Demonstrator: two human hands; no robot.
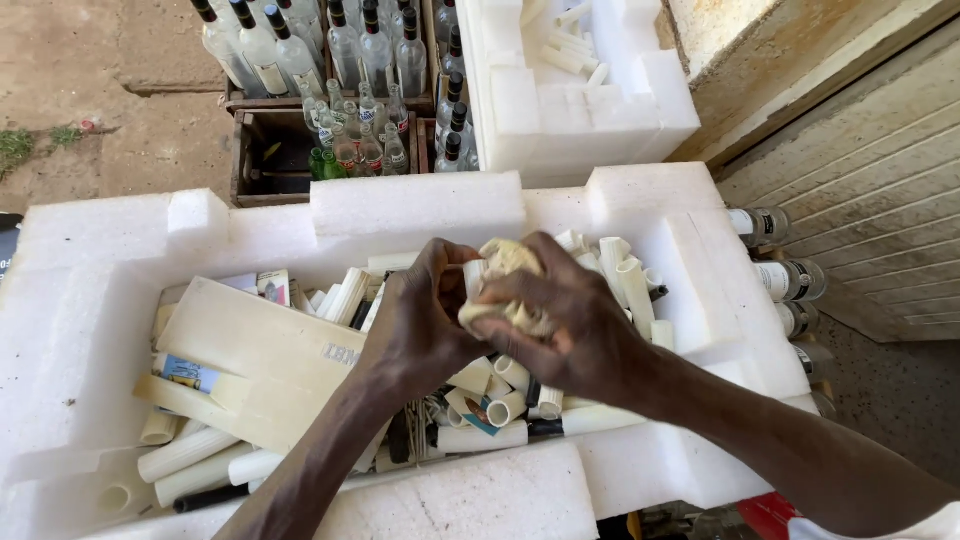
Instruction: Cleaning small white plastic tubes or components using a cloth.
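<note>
Both hands (500, 320) clutch cream wad (505, 262) over foam tray (420, 205)

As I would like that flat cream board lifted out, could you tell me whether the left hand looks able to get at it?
Probably yes: the flat cream board lies uncovered on top beside the left hand, though that hand is busy gripping a cream wad.

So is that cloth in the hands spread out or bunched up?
Bunched up: the pale cloth sits wadded between the left hand and right hand.

An outdoor yard workshop: wooden crates of glass bottles (365, 60) on bare dirt, foam box (90, 300) of plastic tubes.
</note>
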